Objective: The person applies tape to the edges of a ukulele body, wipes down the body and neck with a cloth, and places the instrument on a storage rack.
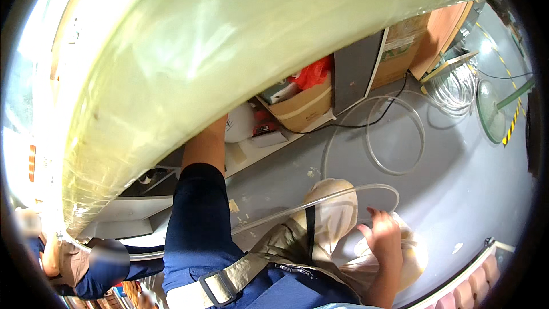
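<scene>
The plastic sheeting [217, 68] is pale yellow-green, the tube [320, 200] whitish, the tape [511, 126] black-and-yellow striped.

Illumination is bright; the left edge is overexposed to white. Glare streaks cross the translucent yellow plastic sheeting [194, 51]. Soft shadows fall on the grey floor [457, 194]; a highlight reflects at upper right. Fisheye distortion bends straight edges toward a black rim.

An open cardboard box [303, 111] held a red plastic bag [314, 73] at the far side, a black cable [349, 126] running just nearer. Far right, a round green base [490, 117] stood beside yellow-and-black striped floor tape [511, 125]; near left was a co-worker [74, 262].
</scene>
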Demonstrator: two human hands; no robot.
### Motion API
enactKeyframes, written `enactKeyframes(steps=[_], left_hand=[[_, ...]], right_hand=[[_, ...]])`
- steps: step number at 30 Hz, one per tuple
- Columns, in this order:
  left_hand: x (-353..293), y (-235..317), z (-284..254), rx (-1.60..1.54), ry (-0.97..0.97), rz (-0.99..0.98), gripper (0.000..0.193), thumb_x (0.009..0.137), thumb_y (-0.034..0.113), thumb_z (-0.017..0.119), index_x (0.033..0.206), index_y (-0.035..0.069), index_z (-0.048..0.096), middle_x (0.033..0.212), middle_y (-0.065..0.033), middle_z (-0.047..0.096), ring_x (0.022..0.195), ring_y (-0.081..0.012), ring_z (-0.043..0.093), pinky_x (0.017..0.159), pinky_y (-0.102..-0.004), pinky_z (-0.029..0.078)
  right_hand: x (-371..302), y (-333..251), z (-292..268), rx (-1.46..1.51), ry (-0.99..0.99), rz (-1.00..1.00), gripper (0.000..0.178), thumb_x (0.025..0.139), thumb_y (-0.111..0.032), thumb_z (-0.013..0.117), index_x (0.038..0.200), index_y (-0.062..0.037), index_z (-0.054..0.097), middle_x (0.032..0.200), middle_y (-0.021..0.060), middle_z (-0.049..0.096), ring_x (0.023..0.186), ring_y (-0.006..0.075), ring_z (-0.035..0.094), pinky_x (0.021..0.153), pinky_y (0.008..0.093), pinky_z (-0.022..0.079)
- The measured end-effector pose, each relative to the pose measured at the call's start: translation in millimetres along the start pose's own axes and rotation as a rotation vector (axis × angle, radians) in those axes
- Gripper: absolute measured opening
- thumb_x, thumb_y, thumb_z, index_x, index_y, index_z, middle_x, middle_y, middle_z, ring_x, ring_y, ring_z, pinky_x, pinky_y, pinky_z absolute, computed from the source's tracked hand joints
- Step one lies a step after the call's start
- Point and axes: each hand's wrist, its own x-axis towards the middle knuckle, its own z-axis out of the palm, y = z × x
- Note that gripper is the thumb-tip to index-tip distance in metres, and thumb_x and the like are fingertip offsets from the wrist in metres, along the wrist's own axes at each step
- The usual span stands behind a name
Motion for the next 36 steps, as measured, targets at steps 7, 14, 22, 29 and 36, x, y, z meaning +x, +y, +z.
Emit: enactKeyframes(steps=[7,14,22,29,36], left_hand=[[-2.5,11.3,92.5,0.099,0.012,-0.214,0.044,0.077,0.027,0.061,0.117,0.01,0.058,0.125,-0.016,0.051,0.109,-0.0321,0.053,0.099,-0.0501,0.034],[29.4,10.1,103.8,0.186,-0.608,-0.115,0.039,0.086,0.032,0.044,0.114,0.01,0.06,0.124,-0.0143,0.054,0.118,-0.0309,0.046,0.105,-0.0564,0.02],[11.4,26.3,36.9,-0.063,-0.589,-0.192,0.036,0.086,0.027,0.048,0.109,0.003,0.062,0.117,-0.0192,0.057,0.106,-0.0341,0.055,0.093,-0.0499,0.035],[30.6,22.0,48.7,-0.221,-0.684,-0.32,0.033,0.086,0.025,0.05,0.106,0.002,0.063,0.113,-0.0223,0.058,0.102,-0.0357,0.058,0.086,-0.0448,0.046],[36.6,3.7,44.3,0.004,-0.785,0.017,0.046,0.083,0.033,0.053,0.124,0.013,0.051,0.128,-0.0131,0.05,0.111,-0.0338,0.052,0.093,-0.0423,0.042]], right_hand=[[-5.0,-20.9,-0.8,-0.067,-0.008,0.048,0.051,0.064,-0.026,0.074,0.107,-0.004,0.058,0.084,0.01,0.059,0.08,0.0277,0.057,0.069,0.0375,0.043],[-1.5,-41.6,6.1,-0.018,-0.172,0.118,0.054,0.066,-0.025,0.073,0.112,-0.005,0.055,0.087,0.0102,0.058,0.082,0.0273,0.056,0.073,0.0379,0.042],[-1.0,-40.9,1.3,-0.01,-0.167,0.088,0.054,0.067,-0.025,0.072,0.114,-0.0064,0.054,0.089,0.0104,0.059,0.084,0.0276,0.056,0.075,0.038,0.041],[1.6,-37.6,2.8,-0.033,-0.147,0.08,0.052,0.067,-0.028,0.072,0.111,-0.0059,0.056,0.09,0.0102,0.06,0.085,0.0285,0.057,0.076,0.0383,0.043],[-8.5,-27.1,2.7,-0.08,-0.164,0.134,0.053,0.069,-0.034,0.07,0.112,-0.0073,0.055,0.09,0.0092,0.06,0.084,0.026,0.058,0.076,0.0372,0.043]])
